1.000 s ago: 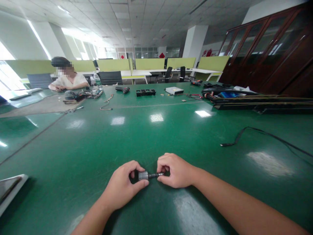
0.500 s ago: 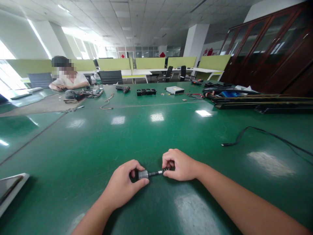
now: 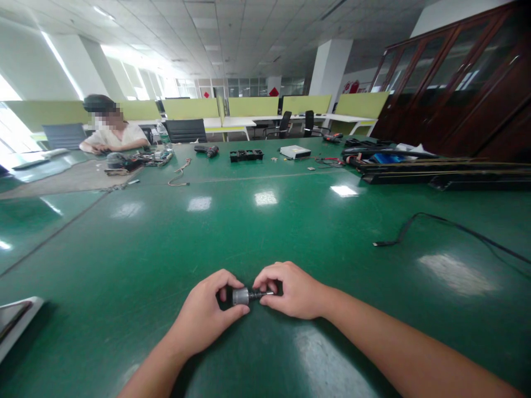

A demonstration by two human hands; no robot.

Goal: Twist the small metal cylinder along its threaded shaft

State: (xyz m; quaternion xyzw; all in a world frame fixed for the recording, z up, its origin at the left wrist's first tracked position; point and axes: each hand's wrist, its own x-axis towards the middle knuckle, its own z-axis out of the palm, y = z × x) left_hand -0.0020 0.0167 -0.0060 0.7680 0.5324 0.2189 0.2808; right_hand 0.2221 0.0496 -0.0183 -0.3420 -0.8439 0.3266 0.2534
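A small grey metal cylinder (image 3: pixel 240 296) with a thin dark shaft (image 3: pixel 259 294) sticking out to the right lies low over the green table (image 3: pixel 265 232), near its front edge. My left hand (image 3: pixel 207 315) is closed round the cylinder, thumb and forefinger pinching its body. My right hand (image 3: pixel 288 290) is closed in a pinch on the shaft's far end, close up against the cylinder. What sits under the right fingertips is hidden.
A black cable (image 3: pixel 418 226) lies to the right. A white-edged tablet (image 3: pixel 14 323) sits at the left edge. Far across are a drill (image 3: pixel 206 149), a black tray (image 3: pixel 246 155), a white box (image 3: pixel 295 151), long black bars (image 3: pixel 440 174) and a seated person (image 3: pixel 110 132).
My right hand slid out to the right along the shaft, then came back left and now sits closer to the cylinder. The left hand has stayed in place.
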